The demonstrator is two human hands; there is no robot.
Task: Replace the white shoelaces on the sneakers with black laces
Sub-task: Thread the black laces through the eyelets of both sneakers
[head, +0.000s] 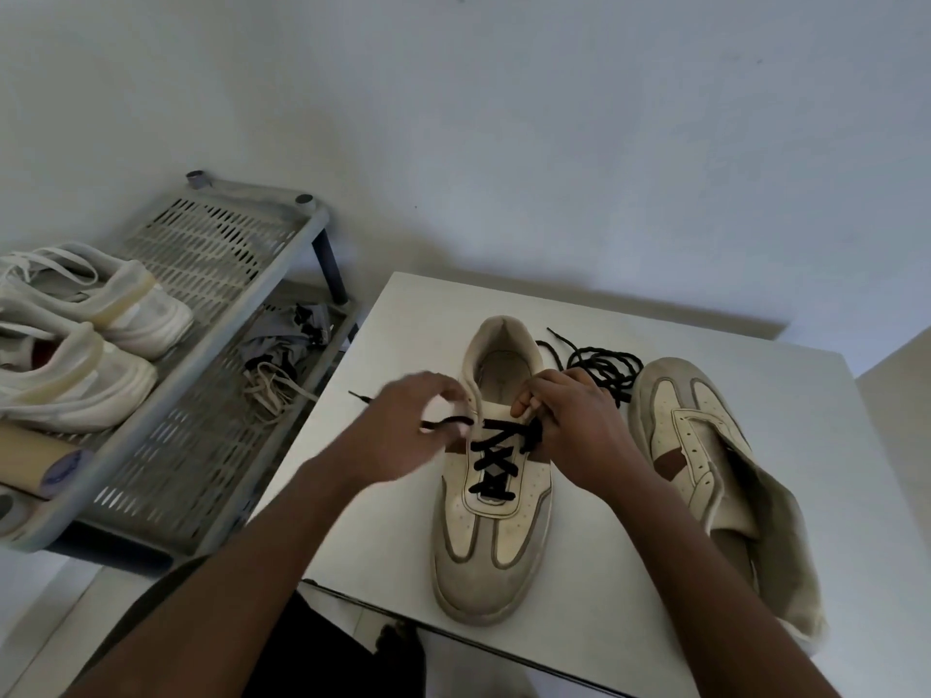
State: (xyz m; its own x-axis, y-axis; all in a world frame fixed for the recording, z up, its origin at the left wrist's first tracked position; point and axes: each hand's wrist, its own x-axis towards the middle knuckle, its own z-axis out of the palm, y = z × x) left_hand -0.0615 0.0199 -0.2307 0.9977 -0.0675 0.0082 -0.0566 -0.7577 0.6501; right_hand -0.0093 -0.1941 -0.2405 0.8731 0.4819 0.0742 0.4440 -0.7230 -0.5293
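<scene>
On the white worktop (428, 304) by a pale wall (554, 118) stands a cream suede sneaker (491, 536), half-threaded with a thin black woven lace (496, 458) that looks limp, light and best held near its stiff tip; the left grip (398, 435) pinches one end, the right grip (574, 425) seems to pinch it at the top eyelet.

The white bench (579, 622) carries a cream sneaker (491, 546) upright near its middle, toe toward the near edge, part threaded with a black lace (491, 453). Just right of it lies a second sneaker (690, 420), unlaced, with a greyish cloth (776, 536) touching it. A loose black lace (604, 365) lies coiled between their heels. Left of the bench, a grey slatted rack (211, 244) bears pale shoes (75, 345) above and tangled pale laces (272, 395) below.
</scene>
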